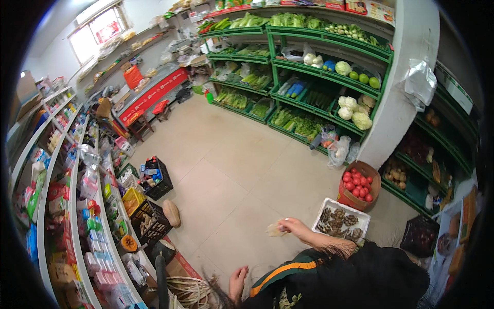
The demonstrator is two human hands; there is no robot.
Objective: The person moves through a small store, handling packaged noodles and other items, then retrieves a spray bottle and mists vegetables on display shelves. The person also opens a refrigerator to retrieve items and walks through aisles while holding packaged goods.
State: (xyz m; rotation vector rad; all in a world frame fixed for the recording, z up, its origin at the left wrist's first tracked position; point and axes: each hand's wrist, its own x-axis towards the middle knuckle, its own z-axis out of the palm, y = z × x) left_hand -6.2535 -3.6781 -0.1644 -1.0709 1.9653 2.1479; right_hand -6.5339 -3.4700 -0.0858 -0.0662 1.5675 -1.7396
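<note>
My right hand (296,228) holds a small pale beige, crumpled piece (276,230) above the tiled floor; its material is hard to make out. Close to that forearm, a white foam box (321,223) contains brown mushrooms (335,218). Low in the view hangs my left hand (238,279), fingers loosely curled, with no object visible in it. Long, pale, stalk-like vegetables (189,287) lie to its left, beside a dark green long gourd (161,274).
Green tiered racks (328,34) bear vegetables along the back. A tub of tomatoes (357,185) stands by the white pillar (401,77). Packed goods shelves (73,201) curve along the left, with black crates (154,226) and a tan squash (171,213) on the floor before them.
</note>
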